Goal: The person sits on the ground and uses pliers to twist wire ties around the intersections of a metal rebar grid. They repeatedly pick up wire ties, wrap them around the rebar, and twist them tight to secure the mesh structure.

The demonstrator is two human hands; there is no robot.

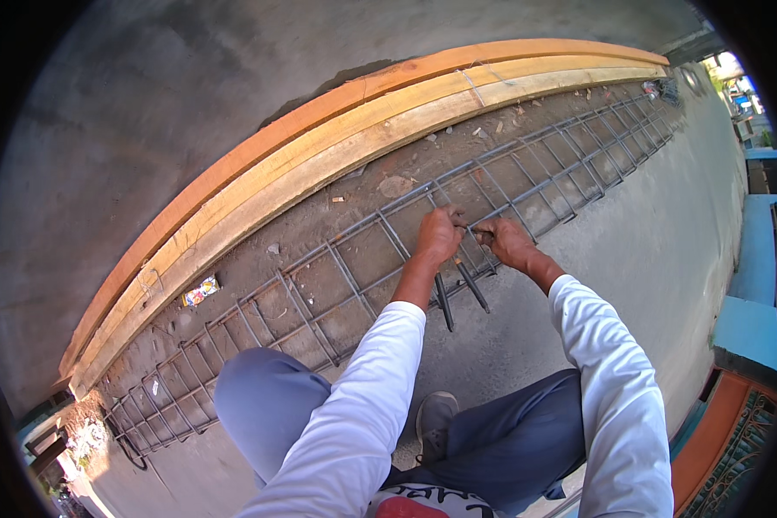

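Observation:
A long rebar cage (pixel 362 298) of steel bars and stirrups lies across the floor before me. My left hand (pixel 441 230) is closed at a crossing of bars near the cage's middle; a tool with two long dark handles (pixel 469 285) hangs below it, its head hidden by the hand. Close to its right, my right hand (pixel 502 238) has its fingers bent and pinched together at the same lengthwise bar. Whether it holds tie wire is too small to tell.
Long wooden boards (pixel 375 116) lie along the wall behind the cage, with bits of wire on them. Small stones and a colourful wrapper (pixel 201 291) lie on the ground between. My shoe (pixel 436 414) rests on the concrete on the near side. Dark wire (pixel 670 92) lies at the cage's far right end.

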